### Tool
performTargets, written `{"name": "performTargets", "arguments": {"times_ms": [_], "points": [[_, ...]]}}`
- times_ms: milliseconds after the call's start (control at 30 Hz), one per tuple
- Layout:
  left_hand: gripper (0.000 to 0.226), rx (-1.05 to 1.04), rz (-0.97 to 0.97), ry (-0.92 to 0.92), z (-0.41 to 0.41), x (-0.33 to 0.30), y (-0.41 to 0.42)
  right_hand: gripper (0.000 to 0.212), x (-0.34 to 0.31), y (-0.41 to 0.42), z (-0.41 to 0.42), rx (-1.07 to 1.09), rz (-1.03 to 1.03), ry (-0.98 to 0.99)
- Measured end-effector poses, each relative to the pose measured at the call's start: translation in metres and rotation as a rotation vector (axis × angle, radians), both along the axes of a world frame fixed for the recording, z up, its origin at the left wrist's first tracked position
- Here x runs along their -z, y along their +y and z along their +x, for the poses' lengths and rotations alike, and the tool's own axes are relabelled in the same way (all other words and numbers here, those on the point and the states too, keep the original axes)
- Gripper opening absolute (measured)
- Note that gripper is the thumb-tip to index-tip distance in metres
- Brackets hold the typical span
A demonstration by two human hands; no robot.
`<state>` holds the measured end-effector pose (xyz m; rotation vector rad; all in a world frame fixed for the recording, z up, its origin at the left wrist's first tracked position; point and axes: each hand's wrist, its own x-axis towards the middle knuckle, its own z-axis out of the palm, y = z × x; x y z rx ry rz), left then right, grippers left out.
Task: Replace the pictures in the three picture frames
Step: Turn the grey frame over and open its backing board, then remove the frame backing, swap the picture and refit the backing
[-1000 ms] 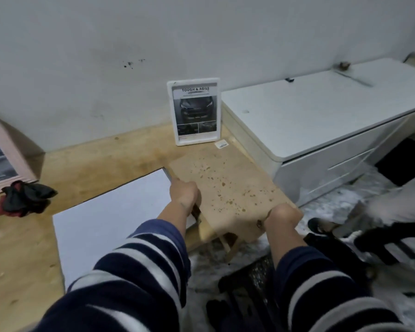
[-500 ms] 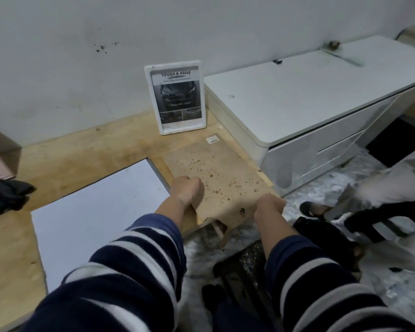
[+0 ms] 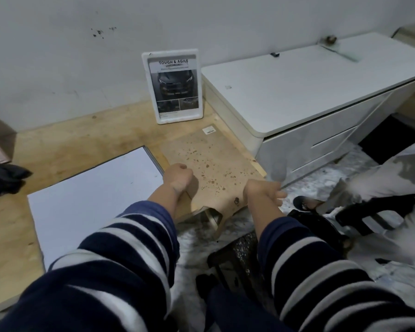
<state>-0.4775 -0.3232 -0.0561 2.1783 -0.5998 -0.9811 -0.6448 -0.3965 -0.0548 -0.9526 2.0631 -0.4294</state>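
White picture frame (image 3: 173,87) holding car poster (image 3: 176,85), upright

Plywood desk (image 3: 65,144) against the wall. On it: white frame (image 3: 172,88) propped upright at the back, white sheet (image 3: 94,200) flat, speckled brown board (image 3: 209,168) overhanging the edge, dark cloth (image 3: 3,179), possibly gloves, far left.

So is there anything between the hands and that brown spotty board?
No, nothing visible. The left hand and right hand are already at the near edge of the brown board, with no object between them and it.
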Motion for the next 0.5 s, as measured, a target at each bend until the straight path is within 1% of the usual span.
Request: {"name": "performTargets", "arguments": {"times_ms": [33,67,100,167,233,400,500], "points": [[0.038,-0.028,-0.006,-0.028,0.004,-0.001,0.004,0.079,-0.004,0.002,0.003,-0.042,-0.035,0.101],[0.036,-0.060,-0.001,-0.057,0.010,-0.002,0.010,0.082,-0.011,0.009,0.011,-0.140,-0.062,0.193],[0.034,-0.082,0.015,-0.090,0.017,-0.002,0.017,0.083,-0.011,0.011,0.018,-0.251,-0.117,0.236],[0.032,-0.081,0.079,-0.185,0.029,-0.002,0.034,0.080,-0.013,0.023,0.035,-0.451,-0.159,0.254],[0.035,-0.098,0.144,-0.269,0.043,-0.002,0.056,0.075,-0.008,0.035,0.057,-0.605,-0.183,0.265],[0.043,-0.115,0.295,-0.381,0.068,-0.002,0.113,0.063,0.001,0.074,0.105,-0.999,-0.338,0.264],[0.046,-0.178,0.379,-0.441,0.079,0.001,0.147,0.050,0.007,0.095,0.124,-1.200,-0.389,0.324]]}}
